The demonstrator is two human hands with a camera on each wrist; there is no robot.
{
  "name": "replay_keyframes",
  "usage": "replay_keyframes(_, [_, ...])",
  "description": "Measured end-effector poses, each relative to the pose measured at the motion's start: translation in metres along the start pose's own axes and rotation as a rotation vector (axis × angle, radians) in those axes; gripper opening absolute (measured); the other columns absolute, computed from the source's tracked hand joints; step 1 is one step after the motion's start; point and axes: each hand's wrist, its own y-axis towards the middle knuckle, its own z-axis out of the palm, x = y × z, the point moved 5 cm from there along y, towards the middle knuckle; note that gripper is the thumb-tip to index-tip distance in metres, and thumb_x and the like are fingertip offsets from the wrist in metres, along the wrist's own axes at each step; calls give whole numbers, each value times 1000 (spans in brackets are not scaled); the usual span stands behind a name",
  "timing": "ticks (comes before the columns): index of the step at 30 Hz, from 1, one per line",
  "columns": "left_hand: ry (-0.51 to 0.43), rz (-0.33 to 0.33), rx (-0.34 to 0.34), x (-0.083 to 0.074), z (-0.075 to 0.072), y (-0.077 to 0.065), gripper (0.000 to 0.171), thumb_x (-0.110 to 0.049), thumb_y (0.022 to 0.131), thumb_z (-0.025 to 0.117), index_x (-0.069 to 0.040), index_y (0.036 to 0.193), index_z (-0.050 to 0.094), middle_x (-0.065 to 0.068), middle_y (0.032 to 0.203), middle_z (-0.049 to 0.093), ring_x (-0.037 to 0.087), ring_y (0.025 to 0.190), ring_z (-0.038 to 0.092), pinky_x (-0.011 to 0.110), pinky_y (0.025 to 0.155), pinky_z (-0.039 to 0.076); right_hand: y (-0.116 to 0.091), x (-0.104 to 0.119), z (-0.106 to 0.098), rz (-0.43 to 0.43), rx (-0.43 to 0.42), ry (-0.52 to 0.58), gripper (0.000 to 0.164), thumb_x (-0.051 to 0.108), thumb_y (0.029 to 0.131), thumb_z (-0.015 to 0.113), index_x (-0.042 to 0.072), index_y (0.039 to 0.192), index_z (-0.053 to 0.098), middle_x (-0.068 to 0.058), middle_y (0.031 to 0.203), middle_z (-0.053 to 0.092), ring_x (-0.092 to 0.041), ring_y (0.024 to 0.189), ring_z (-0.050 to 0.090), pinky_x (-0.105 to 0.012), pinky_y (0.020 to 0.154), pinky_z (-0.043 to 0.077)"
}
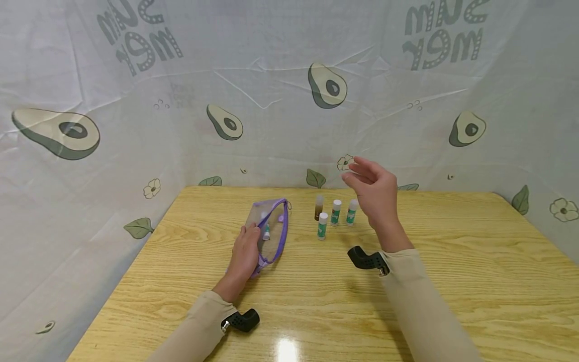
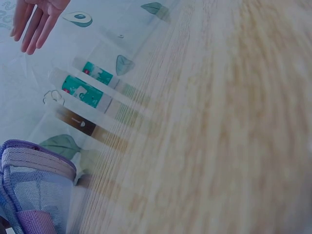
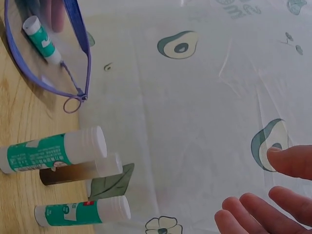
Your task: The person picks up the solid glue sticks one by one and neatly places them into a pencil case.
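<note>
My left hand (image 1: 246,250) grips the near left side of a mesh zipper pouch (image 3: 14,46) with purple edging, its mouth gaping to the right. Inside the pouch lies a green-and-white glue stick (image 3: 42,41). Raised above the table at the right is my right hand (image 1: 375,191), fingers loosely bent and holding nothing. Below and left of it stand three white-capped glue sticks with green labels, the nearest glue stick (image 1: 322,226) in front of the middle glue stick (image 1: 335,213) and the right glue stick (image 1: 352,212). A brown tube (image 1: 318,208) with a frosted top stands behind them.
The wooden table (image 1: 452,281) meets a pale curtain (image 1: 280,146) printed with avocados at its back and sides. A black wrist mount (image 1: 242,320) sits on the left sleeve, another black mount (image 1: 367,260) on the right. A small ring hangs at the pouch's zipper end.
</note>
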Motion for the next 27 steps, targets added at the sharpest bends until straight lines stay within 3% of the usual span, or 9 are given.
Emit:
replay_keyframes(5, [-6,-10,2,1,0,0,62,-34,114,25,5,161,38,21,171,34,46,165,10,66,133,6,1,0,-6,-3,-32,-4,52,20,100,75,13,150,62,-14,144,69,-4,114,71,-23,103,57])
replay_keyframes(9, [4,-5,-1,1,1,0,62,-33,114,25,6,160,38,22,171,35,47,165,11,65,134,7,2,0,-8,-3,-49,4,53,21,99,76,13,150,62,-15,144,69,1,110,69,-22,103,56])
replay_keyframes(15, [26,19,-7,1,1,1,61,-31,114,25,8,159,40,24,169,36,49,164,14,64,134,10,1,-3,-9,-19,-67,2,54,23,99,77,13,150,61,-14,144,69,-4,114,70,-27,107,56])
replay_keyframes(22, [34,33,-12,0,0,1,61,-31,114,25,8,158,41,24,169,37,49,164,15,65,134,12,2,-11,-13,9,-100,1,59,26,98,78,14,153,59,-9,149,67,-22,135,67,-31,112,56])
replay_keyframes(27, [20,29,-11,0,0,1,60,-30,114,26,8,158,41,25,169,37,49,164,15,65,134,11,6,-21,-12,39,-103,11,59,24,98,78,12,152,59,-10,150,66,-23,136,66,-31,112,56])
